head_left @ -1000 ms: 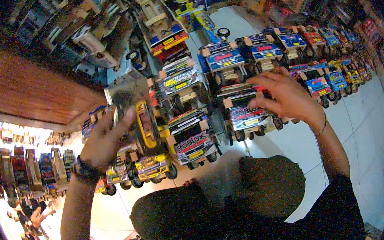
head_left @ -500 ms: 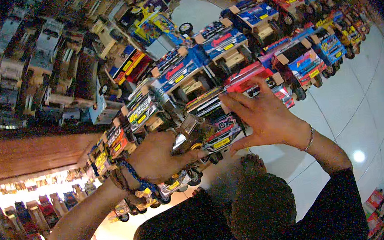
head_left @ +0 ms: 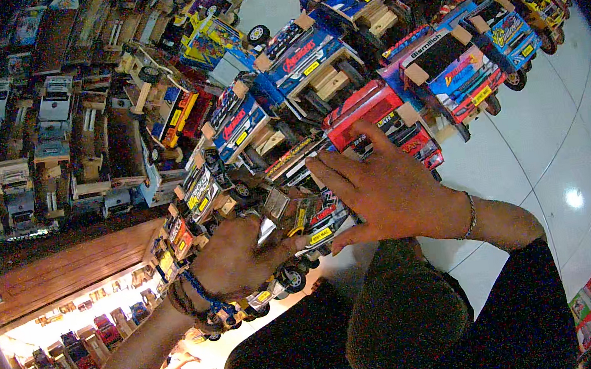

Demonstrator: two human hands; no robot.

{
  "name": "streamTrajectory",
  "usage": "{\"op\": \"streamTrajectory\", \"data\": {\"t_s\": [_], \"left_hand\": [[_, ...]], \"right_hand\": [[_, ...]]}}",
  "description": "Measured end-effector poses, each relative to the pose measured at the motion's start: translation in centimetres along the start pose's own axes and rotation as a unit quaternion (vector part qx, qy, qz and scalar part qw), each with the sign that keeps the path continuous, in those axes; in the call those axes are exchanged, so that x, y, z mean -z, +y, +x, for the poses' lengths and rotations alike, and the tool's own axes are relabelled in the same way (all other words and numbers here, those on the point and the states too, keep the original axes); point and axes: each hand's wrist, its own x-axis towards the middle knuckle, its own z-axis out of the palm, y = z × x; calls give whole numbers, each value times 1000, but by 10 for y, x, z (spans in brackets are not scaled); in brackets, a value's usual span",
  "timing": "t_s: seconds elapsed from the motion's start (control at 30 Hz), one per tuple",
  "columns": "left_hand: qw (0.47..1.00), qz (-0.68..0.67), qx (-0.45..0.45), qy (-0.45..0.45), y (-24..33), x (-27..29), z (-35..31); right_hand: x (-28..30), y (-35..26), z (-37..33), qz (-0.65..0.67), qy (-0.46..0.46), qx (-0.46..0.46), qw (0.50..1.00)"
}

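Between my two hands is a wooden toy truck (head_left: 329, 215) with a black, white and red front and a small yellow plate. My right hand (head_left: 390, 192) grips it from the right, its fingers over the upper edge and its thumb near the lower front corner. My left hand (head_left: 235, 259) is closed at the truck's left side, the thumb reaching to the plate. A shiny silver piece (head_left: 266, 231) shows by the left fingers; its kind is unclear. Right behind my right hand sits a red toy truck (head_left: 367, 116).
Rows of painted toy trucks (head_left: 311, 57) run across from lower left to upper right. Unpainted wooden trucks (head_left: 57, 112) fill the left. A wooden board (head_left: 74, 269) borders a brightly lit area with more toys. White floor tiles (head_left: 544, 151) lie at right; my knees (head_left: 406, 310) are below.
The view has shifted, so the rows look moved and larger. The held truck and my right hand sit slightly lower and farther left in the picture. Both hands keep their places on the truck.
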Motion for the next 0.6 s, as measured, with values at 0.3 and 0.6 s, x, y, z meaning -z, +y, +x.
{"op": "streamTrajectory", "data": {"t_s": [0.3, 0.6], "left_hand": [[998, 53, 17, 8, 16, 1, -7], [996, 31, 87, -21, 47, 7, -6]], "right_hand": [[0, 1, 0, 2, -1, 1, 1000], [-4, 3, -1, -7, 18, 16, 1000]]}}
